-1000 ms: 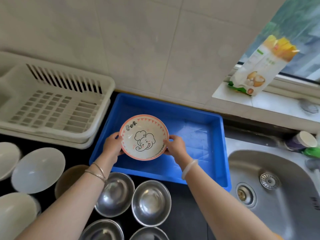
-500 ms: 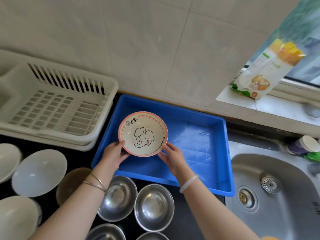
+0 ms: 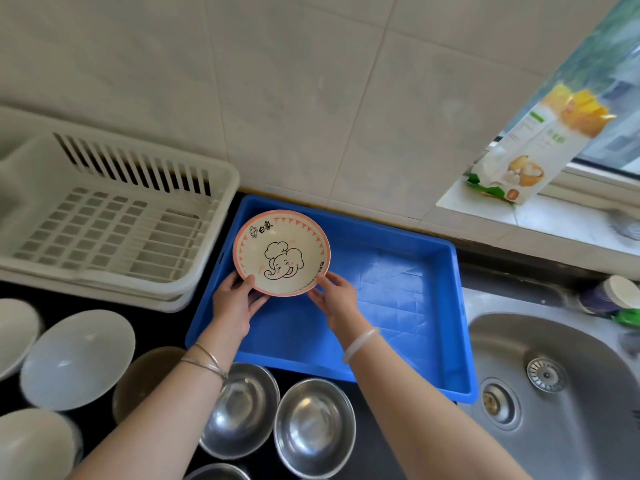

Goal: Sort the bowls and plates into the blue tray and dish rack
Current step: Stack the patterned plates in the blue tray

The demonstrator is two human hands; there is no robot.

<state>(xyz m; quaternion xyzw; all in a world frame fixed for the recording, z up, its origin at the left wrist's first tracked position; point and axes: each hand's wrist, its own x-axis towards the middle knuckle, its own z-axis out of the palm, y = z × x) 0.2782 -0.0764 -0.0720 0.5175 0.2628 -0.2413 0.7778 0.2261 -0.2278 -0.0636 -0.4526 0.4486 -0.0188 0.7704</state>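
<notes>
A cream bowl with a pink rim and an elephant drawing (image 3: pixel 281 252) is over the far left corner of the blue tray (image 3: pixel 398 292). My left hand (image 3: pixel 235 299) grips its near left rim and my right hand (image 3: pixel 334 297) its near right rim. I cannot tell whether the bowl rests on the tray floor. The white dish rack (image 3: pixel 104 220) stands to the left of the tray with nothing in it. Several steel bowls (image 3: pixel 313 427) and white bowls (image 3: pixel 78 358) sit on the dark counter in front.
A steel sink (image 3: pixel 554 393) lies right of the tray. A food package (image 3: pixel 533 150) leans on the window sill at the upper right. A cup (image 3: pixel 620 292) stands by the sink's far edge. A brown bowl (image 3: pixel 145 375) sits among the counter bowls.
Both hands have carried the elephant bowl away from me and to the left, towards the tray's far left corner. My hands slid from its sides to its near rim.
</notes>
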